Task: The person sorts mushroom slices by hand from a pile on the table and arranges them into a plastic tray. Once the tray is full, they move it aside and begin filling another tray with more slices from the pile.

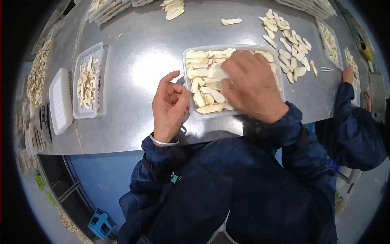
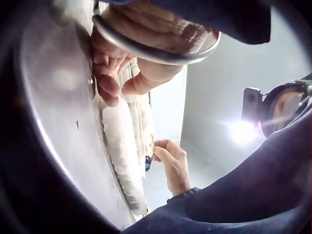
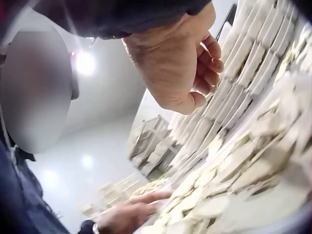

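Note:
A translucent plastic tray stands in front of me, covered with overlapping pale mushroom slices. My right hand hovers over its right half, fingers bent down toward the slices and slightly blurred. In the right wrist view, the curled fingers and thumb of this hand show above the layer of slices; I cannot tell whether a slice is between them. My left hand is at the tray's left rim, its fingers loosely curled and nothing in them. The left wrist view shows its fingertips close against the tray's side.
Loose mushroom slices lie right of the tray, near tweezers. At left are a tray of smaller pieces and a white tray. Filled trays stack at the back. Another person's arm reaches in at right.

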Demonstrator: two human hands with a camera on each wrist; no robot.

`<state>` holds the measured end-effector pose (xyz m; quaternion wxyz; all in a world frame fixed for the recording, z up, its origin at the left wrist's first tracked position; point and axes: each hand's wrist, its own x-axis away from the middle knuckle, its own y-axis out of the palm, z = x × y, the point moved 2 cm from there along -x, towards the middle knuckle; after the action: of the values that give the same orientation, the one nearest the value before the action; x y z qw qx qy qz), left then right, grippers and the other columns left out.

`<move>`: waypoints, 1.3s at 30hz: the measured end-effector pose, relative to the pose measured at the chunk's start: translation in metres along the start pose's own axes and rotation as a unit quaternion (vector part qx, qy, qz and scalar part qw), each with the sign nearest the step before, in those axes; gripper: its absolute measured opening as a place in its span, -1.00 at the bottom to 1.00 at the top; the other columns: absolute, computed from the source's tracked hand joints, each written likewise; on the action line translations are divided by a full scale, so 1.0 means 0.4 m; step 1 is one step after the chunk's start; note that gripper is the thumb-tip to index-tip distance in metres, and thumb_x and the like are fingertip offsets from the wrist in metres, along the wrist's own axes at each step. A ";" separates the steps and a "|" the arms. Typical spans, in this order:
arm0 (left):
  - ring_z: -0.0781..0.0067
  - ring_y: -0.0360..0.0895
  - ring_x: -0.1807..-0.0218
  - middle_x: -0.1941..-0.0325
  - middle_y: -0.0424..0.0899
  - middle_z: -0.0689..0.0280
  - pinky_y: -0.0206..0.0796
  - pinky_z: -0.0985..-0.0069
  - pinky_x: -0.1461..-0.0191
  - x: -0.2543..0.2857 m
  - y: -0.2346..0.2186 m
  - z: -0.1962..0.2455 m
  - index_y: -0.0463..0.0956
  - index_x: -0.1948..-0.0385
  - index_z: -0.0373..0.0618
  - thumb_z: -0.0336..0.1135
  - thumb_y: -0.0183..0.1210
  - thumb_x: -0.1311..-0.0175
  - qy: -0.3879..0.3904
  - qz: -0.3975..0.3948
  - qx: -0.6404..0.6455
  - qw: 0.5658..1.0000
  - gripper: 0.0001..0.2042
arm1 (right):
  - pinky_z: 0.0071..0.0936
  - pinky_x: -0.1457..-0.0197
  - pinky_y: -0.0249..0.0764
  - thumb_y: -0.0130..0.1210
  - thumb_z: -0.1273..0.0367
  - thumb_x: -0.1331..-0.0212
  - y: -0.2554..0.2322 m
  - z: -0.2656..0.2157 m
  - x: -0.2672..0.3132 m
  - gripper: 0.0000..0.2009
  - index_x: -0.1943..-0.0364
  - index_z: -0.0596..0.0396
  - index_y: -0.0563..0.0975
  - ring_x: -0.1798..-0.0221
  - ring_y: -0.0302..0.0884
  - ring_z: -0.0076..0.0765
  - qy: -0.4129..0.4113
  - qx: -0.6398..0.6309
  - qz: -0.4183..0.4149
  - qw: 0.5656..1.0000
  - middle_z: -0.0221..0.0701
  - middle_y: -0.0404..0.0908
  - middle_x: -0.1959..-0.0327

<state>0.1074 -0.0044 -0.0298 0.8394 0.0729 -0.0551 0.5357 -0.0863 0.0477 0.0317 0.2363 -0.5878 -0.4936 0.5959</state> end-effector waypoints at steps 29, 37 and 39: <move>0.71 0.42 0.46 0.38 0.49 0.37 0.28 0.73 0.48 0.001 -0.009 -0.012 0.27 -0.22 -0.25 -0.59 0.15 -0.20 0.007 -0.002 -0.002 1.000 -0.49 | -0.29 0.19 0.37 0.15 0.51 0.10 -0.034 0.030 -0.013 -0.83 0.36 0.12 0.46 0.25 0.47 -0.16 0.078 0.003 0.044 0.996 -0.29 0.46 0.37; 0.76 0.40 0.47 0.38 0.51 0.39 0.25 0.79 0.46 -0.001 -0.024 -0.014 0.24 -0.26 -0.28 -0.59 0.17 -0.20 0.002 0.001 0.001 1.000 -0.46 | -0.11 0.25 0.43 0.09 0.44 -0.06 -0.255 0.389 0.262 -0.93 0.45 0.16 0.53 0.31 0.53 0.06 0.339 0.152 0.048 0.927 -0.18 0.54 0.41; 0.75 0.42 0.45 0.37 0.49 0.39 0.26 0.80 0.47 0.000 -0.033 -0.015 0.25 -0.24 -0.28 -0.61 0.16 -0.21 0.004 0.000 0.008 1.000 -0.48 | -0.09 0.23 0.43 0.09 0.43 -0.06 -0.243 0.416 0.310 -0.91 0.46 0.16 0.55 0.30 0.53 0.09 0.361 0.163 0.019 0.918 -0.15 0.55 0.40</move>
<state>0.1196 -0.0090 -0.0366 0.8389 0.0771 -0.0475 0.5367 -0.2952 0.1418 0.0283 0.4797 -0.7255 -0.2600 0.4196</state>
